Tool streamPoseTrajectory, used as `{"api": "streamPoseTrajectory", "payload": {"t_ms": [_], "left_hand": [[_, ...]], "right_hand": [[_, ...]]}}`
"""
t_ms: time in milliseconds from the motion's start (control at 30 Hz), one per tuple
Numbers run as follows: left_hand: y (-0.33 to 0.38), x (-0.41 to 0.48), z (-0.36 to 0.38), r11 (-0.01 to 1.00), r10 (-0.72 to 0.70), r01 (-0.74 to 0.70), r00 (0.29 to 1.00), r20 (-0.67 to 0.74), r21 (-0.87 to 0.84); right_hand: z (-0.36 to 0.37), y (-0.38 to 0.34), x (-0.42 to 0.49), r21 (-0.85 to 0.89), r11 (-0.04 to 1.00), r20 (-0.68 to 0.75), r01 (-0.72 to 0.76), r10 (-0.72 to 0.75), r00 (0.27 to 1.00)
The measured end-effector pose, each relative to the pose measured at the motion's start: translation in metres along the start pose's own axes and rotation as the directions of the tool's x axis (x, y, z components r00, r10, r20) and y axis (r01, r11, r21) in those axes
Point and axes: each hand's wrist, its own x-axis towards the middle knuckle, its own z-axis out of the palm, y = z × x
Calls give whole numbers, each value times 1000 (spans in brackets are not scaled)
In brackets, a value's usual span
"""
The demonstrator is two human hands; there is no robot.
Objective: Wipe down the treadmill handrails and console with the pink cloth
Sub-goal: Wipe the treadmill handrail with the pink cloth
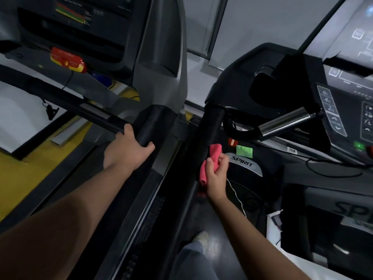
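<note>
My right hand [217,178] grips the bunched pink cloth [210,162] and holds it against the black padded left handrail [210,126] of the treadmill on the right. That treadmill's console [347,93] with its keypad sits at the upper right, and a chrome grip bar [286,120] juts out below it. My left hand [127,148] rests on the black padded right handrail [149,126] of the neighbouring treadmill on the left, fingers curled over it. The left treadmill's console [76,19] is at the top left.
A red and yellow safety key [68,60] hangs under the left console with a black cord. The motor cover [245,164] marked SPIRIT lies just right of the cloth. A thin white cord [236,195] dangles near my right wrist. My shoe [201,239] stands on the belt. Yellow floor shows at left.
</note>
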Motion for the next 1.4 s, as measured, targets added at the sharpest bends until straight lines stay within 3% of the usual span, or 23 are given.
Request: {"api": "streamPoseTrajectory", "payload": {"t_ms": [100,167,300,400,533,600,700,800,867,967,1100,1133,1200,1233,1300,1333,1400], "left_hand": [[1,-1,0,1000,3,-3,1000,-2,20],[2,-2,0,1000,0,0,1000,-3,28],[3,-3,0,999,2,-1,1000,-11,42],[2,-3,1,998,6,-5,1000,-15,56],[3,-5,1,997,2,0,1000,-24,73],[3,-6,0,997,7,-5,1000,-28,74],[4,-6,-1,997,17,-16,1000,-22,81],[5,-6,-2,996,16,-14,1000,-20,84],[4,-6,-2,997,14,-12,1000,-23,77],[5,-4,-2,997,8,-7,1000,-18,81],[6,-3,-2,995,5,-3,1000,-24,99],[6,-2,-2,995,4,-1,1000,-26,101],[5,-2,-2,995,4,-1,1000,-24,97],[4,-1,-1,995,5,-3,1000,-23,95],[4,-1,0,996,9,-7,1000,-16,94],[3,0,0,996,10,-8,1000,-14,93],[3,-1,-1,996,6,-5,1000,-15,90]], "right_hand": [[2,-10,1,178,934,52,-310,305,951],[2,-19,4,183,894,54,-408,405,913],[3,-31,1,-117,959,-78,-257,249,965],[3,-41,3,-252,950,-24,-183,183,983],[7,-28,17,56,922,-68,-384,387,920],[13,-14,22,239,815,33,-527,536,844],[11,5,31,382,656,225,-651,618,754],[7,2,40,460,534,351,-710,625,697],[12,-2,47,424,569,351,-705,614,707],[23,-11,50,432,709,420,-557,389,820],[32,-11,28,428,663,613,-614,286,736],[33,-5,25,435,665,607,-607,280,743],[31,-2,23,360,765,470,-534,345,812],[30,-5,26,321,735,461,-597,429,776],[21,-3,39,333,520,401,-786,677,617],[16,-3,44,364,478,356,-799,722,594],[3,-9,49,378,494,305,-783,732,609]]}}
